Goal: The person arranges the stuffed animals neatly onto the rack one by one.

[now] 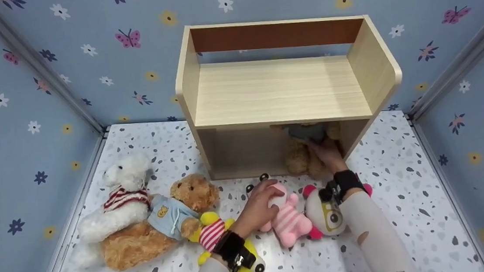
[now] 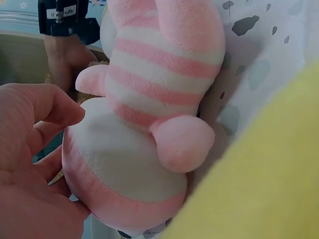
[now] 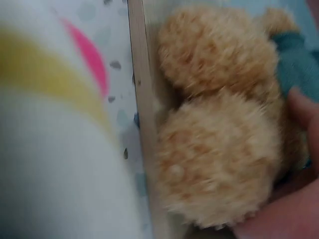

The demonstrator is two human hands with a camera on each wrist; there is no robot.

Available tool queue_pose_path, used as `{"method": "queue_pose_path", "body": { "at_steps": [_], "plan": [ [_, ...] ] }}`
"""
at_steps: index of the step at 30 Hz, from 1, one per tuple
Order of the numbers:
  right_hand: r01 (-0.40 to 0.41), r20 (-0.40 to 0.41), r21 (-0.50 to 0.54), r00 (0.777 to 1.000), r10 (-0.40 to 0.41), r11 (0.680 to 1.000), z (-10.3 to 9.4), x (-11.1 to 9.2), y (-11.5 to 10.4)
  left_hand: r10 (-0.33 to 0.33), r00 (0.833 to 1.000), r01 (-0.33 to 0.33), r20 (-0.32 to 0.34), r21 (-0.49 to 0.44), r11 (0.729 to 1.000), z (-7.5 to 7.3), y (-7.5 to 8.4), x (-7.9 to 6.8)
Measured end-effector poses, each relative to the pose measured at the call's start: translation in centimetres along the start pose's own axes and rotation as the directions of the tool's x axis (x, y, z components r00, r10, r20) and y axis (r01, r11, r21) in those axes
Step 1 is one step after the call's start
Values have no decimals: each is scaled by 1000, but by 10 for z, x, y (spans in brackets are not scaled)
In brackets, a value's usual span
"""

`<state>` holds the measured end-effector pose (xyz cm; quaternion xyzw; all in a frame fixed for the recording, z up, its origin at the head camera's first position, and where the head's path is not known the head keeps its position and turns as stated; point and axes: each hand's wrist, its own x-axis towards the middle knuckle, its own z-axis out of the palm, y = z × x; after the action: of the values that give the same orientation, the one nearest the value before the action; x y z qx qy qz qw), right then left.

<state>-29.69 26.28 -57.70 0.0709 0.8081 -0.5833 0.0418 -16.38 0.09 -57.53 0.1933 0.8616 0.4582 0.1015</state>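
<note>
Right wrist view gives me the brown bear [image 3: 222, 114] close up: curly fur, two round feet towards the lens, a teal top behind them. It sits at the right of the lower compartment of the shelf unit [image 1: 279, 91], its feet by the front edge; from the head camera the middle board hides most of its head.

I judge it light, soft and squashy, with fur that should drag rather than slip, and hard to damage. I'd hold it around the clothed trunk; the legs look floppy and may catch on the board edge. My right grip [image 1: 326, 152] is curled on its side near that top.

Outside the compartment, my left grip [image 1: 261, 206] is bent round the head of the pink toy [image 1: 291, 221], which lies on the speckled surface [image 1: 395, 210]. How firmly it pinches, I cannot tell. That plush looks smoother and springier, so I'd favour its striped middle over the bulky head.

Just beside it, under my right wrist, lies the white toy with yellow glasses [image 1: 319, 212]. The yellow toy [image 1: 211, 235] is partly beneath my left wrist.
</note>
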Motion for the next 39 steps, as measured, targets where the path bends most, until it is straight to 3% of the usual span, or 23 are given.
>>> {"method": "queue_pose_path", "body": {
  "at_steps": [2,4,6,9,11,12,14,17,22,30,35,39],
  "plan": [
    [25,7,-157,1000,-24,987,0,-13,-7,-5,1000,5,-4,-10,1000,1,0,-2],
    [38,2,-338,999,-40,940,-1,-31,-17,-4,1000,3,-12,-16,1000,1,-1,-3],
    [73,14,-513,997,-76,855,-2,-50,-25,-1,1000,1,-13,-21,1000,2,0,-2],
    [199,97,-717,978,-187,668,-2,-72,-30,9,1000,-9,-4,-21,1000,3,0,1],
    [286,174,-783,953,-247,552,1,-80,-28,5,1000,-5,-4,-21,1000,2,0,1],
    [314,206,-802,944,-259,507,2,-81,-26,-1,1000,1,-2,-22,1000,2,0,0],
    [321,235,-824,943,-235,466,3,-81,-20,-5,1000,5,1,-24,1000,3,0,0],
    [293,231,-837,955,-187,461,5,-75,-11,9,1000,-9,3,-25,1000,4,1,-2],
    [274,208,-828,960,-185,489,4,-62,-5,63,998,-63,13,-8,998,8,4,-3],
    [288,225,-799,957,-182,528,0,-71,-7,13,999,-12,31,-40,999,11,9,-13],
    [294,158,-739,950,-268,606,-8,-93,-14,-10,1000,10,12,-54,998,1,14,-15],
    [335,100,-670,925,-367,663,-10,-111,-16,20,999,-20,-50,-6,1000,-24,15,-19]
  ]
}}
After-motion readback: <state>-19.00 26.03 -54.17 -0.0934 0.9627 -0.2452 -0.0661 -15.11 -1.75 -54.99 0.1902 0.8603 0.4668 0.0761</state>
